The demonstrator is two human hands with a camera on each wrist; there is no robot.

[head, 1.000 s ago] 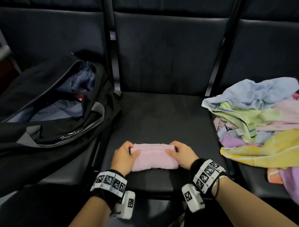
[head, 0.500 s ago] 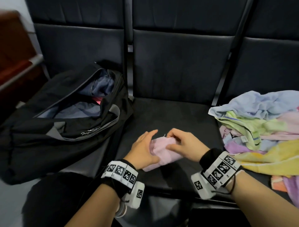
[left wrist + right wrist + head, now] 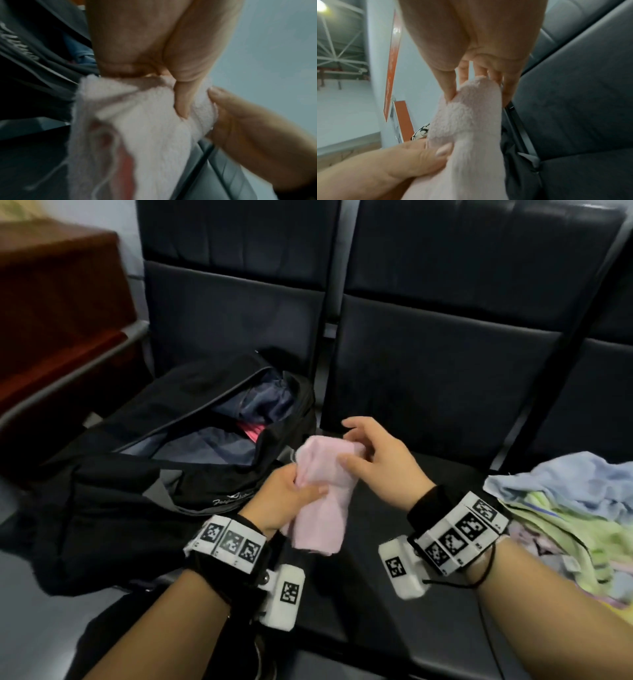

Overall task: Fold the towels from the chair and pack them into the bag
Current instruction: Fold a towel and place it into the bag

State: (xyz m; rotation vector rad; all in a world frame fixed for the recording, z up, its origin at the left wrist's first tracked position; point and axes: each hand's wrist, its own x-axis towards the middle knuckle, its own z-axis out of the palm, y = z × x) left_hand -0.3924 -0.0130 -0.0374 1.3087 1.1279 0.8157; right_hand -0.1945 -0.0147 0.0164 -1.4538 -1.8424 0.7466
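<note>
**Folded pink towel held between both hands beside the open bag**

Nearest to us, we are gripping the folded pink towel [image 3: 322, 498] with our left hand [image 3: 286, 501], the thumb pressing across its front and the fingers curling behind it, so the bundle is hanging clear above the black seat [image 3: 394, 542]. In the left wrist view the thumb is digging into the terry cloth while loose threads are trailing from the towel's edge. Our right hand [image 3: 380, 463] is meeting the towel's upper end: its thumb is touching the cloth, and the fingers [image 3: 359, 424] are spreading apart and lightly bent over the top, with the right wrist view showing the fingertips resting against the far side of the fold.

Just beyond our left hand, the black duffel bag [image 3: 137, 491] is lying on the neighbouring seat with its top gaping open. Inside it we are seeing dark blue fabric [image 3: 260, 402] bunched toward the back and a small patch of bright pink [image 3: 250, 430] beneath it; we cannot tell what those pieces are.

Off to our right, the heap of unfolded towels [image 3: 565, 508] is sitting on the next seat, pale blue on top of green, yellow and lilac. Farthest back, the dark seat backs [image 3: 445, 354] are standing upright.
</note>
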